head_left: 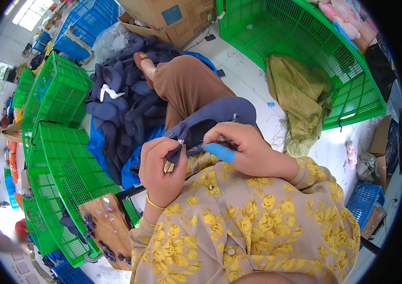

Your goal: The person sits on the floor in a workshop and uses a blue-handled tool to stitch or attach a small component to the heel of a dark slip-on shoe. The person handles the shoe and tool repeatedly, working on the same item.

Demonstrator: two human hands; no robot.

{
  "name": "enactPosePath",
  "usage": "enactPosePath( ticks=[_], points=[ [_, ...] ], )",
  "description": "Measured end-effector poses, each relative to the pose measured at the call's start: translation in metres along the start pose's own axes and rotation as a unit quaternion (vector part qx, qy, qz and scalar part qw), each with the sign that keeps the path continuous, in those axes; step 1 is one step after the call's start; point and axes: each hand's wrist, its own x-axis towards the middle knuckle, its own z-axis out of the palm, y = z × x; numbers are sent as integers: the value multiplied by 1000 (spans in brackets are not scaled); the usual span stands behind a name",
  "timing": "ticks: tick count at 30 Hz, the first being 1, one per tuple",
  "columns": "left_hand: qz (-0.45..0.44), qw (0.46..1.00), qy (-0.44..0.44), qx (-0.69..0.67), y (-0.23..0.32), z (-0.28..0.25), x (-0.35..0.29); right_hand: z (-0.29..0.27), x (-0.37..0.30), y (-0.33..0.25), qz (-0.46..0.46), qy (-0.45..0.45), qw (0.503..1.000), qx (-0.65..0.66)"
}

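Note:
A navy cloth slipper [220, 112] lies across my lap, sole end toward the upper right. My left hand [160, 161] is closed, pinching a dark fabric bow [186, 135] with a small shiny ornament [180, 141] at the slipper's front. My right hand [250, 149] is closed just to the right, with blue tape [220, 152] around one finger. A thin needle [204, 141] shows at its fingertips, pointing toward the bow. The right fingers partly hide the slipper's near side.
A heap of navy slippers [127, 90] lies on blue sheeting at left front. Green crates [68, 170] stand at left, beside a wooden board [101, 217] with dark bows. Another green crate [300, 35] and an olive sack [295, 99] are at right; cardboard boxes [172, 16] stand behind.

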Motion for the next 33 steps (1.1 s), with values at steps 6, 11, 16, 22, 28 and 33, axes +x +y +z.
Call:
enactPosePath(
  ticks=[6,11,16,22,28,33],
  points=[
    [94,990,24,98,-4,13,1,16,20,29,-62,9,997,-34],
    [101,994,-14,49,-3,17,0,13,21,19,-21,33,999,-38],
    [17,995,-76,-55,-10,13,-15,6,19,28,-32,33,998,-48],
    [-235,930,-129,-250,-7,7,-5,6,15,28,-50,-33,992,-109],
    [-349,854,-83,-376,-5,1,-7,2,11,26,-11,-33,988,-148],
    [-269,901,-117,-321,-6,1,-10,4,6,29,-81,0,982,-168]
  ],
)
